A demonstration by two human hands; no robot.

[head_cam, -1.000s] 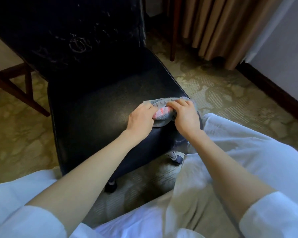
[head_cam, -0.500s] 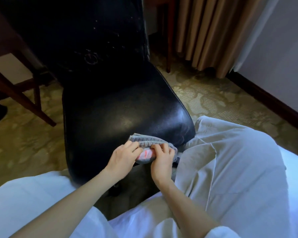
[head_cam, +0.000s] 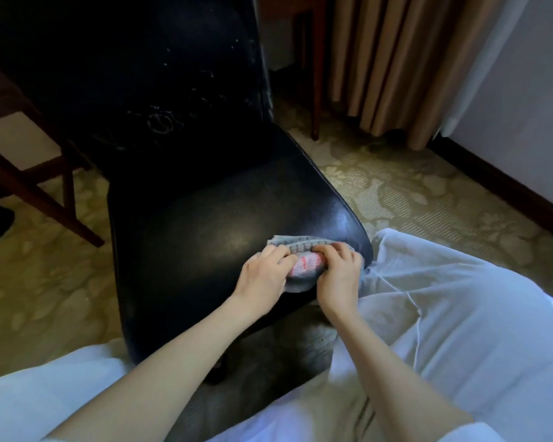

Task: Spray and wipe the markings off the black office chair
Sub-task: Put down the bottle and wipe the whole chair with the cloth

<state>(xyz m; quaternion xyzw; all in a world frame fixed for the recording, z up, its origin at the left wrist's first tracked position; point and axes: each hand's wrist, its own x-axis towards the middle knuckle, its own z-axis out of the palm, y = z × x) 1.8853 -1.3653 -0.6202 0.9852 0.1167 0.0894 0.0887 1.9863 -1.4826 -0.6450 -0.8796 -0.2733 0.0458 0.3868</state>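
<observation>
The black office chair [head_cam: 189, 224] stands in front of me, its seat shiny and its backrest dark. White scribbled markings [head_cam: 160, 122] show low on the backrest, with more specks along its right edge. A grey cloth with a pink-red patch [head_cam: 304, 266] lies bunched on the seat's front right part. My left hand [head_cam: 262, 275] presses on the cloth's left side and my right hand [head_cam: 339, 272] grips its right side, both with fingers curled over it. No spray bottle is in view.
A wooden table leg and crossbar [head_cam: 45, 193] stand to the chair's left. Beige curtains [head_cam: 396, 59] hang at the back right over a dark skirting board [head_cam: 508, 189]. Patterned carpet [head_cam: 412, 193] surrounds the chair. My light-trousered knee [head_cam: 460, 298] touches the seat's right corner.
Both hands with the cloth slid from the seat's right edge toward its front, then back up onto the front right of the seat. The camera view shifted.
</observation>
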